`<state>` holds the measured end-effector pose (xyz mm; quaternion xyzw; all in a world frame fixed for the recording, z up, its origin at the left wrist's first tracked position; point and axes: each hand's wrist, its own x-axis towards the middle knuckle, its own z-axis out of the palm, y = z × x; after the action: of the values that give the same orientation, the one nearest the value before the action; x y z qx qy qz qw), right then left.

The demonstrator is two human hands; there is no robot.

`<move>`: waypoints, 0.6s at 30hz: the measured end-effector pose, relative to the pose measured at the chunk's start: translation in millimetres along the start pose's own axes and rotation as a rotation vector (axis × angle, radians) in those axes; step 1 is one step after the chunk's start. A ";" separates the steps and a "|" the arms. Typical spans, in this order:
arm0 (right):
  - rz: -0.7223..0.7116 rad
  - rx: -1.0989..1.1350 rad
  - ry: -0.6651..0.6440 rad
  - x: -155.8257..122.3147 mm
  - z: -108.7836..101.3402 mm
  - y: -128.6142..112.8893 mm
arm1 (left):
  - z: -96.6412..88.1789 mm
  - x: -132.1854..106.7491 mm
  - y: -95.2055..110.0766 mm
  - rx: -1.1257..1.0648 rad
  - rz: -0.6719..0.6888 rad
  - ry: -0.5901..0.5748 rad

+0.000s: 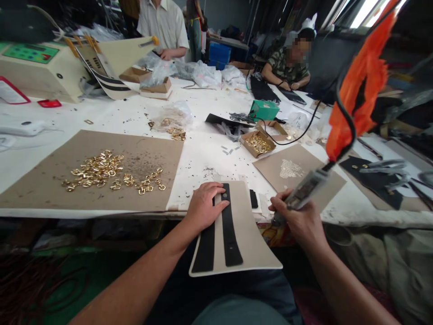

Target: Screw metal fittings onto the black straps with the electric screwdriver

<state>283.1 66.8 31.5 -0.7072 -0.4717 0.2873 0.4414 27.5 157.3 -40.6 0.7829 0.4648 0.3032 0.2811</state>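
Observation:
My left hand point(204, 205) lies on a beige panel point(252, 234), its thumb and fingers apart and resting on a black strip point(231, 243) beside a small round metal fitting point(225, 195). A second black strip point(204, 248) runs along the panel's left side. The panel reaches over the table's front edge toward my lap. My right hand point(302, 221) is closed around a grey electric screwdriver point(308, 187), which slants down to the left with its tip right of the panel. From its upper end rises a black cable wrapped in orange plastic point(360, 85).
Gold buckles point(98, 169) lie on brown cardboard point(50, 158) at left. A box of small gold parts point(259, 143), a green box point(264, 109) and pale pieces point(290, 169) are ahead. A machine point(43, 67) stands far left. Two people point(287, 67) work across the table.

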 end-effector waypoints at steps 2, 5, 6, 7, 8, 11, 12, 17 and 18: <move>-0.037 0.126 -0.072 16.7 13.4 -28.2 | -0.2 0.0 0.3 -0.006 -0.007 0.001; -0.114 0.445 -0.208 38.3 43.2 -56.5 | -1.4 -0.8 1.4 -0.028 -0.013 0.004; -0.117 0.553 -0.253 43.2 54.8 -62.5 | -1.8 -1.2 1.9 -0.033 -0.017 0.005; -0.115 0.638 -0.279 47.0 66.5 -66.9 | -2.0 -1.4 2.3 -0.036 -0.021 0.005; -0.111 0.691 -0.290 49.7 77.9 -69.6 | -2.1 -1.7 2.7 -0.037 -0.029 0.006; -0.150 0.699 -0.248 54.1 106.6 -68.0 | -1.9 -1.9 3.6 -0.039 -0.045 0.009; -0.174 0.678 -0.227 54.9 113.7 -64.9 | -2.0 -1.9 3.8 -0.041 -0.046 0.009; -0.256 0.496 -0.122 58.3 129.2 -47.6 | -4.1 -1.4 4.6 -0.056 -0.029 -0.016; -0.255 0.447 -0.146 58.7 129.0 -45.9 | -4.4 -1.4 4.6 -0.058 -0.026 -0.020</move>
<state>180.9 174.1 15.7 -0.5046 -0.5124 0.3767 0.5839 26.3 154.9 -34.7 0.7712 0.4632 0.3052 0.3123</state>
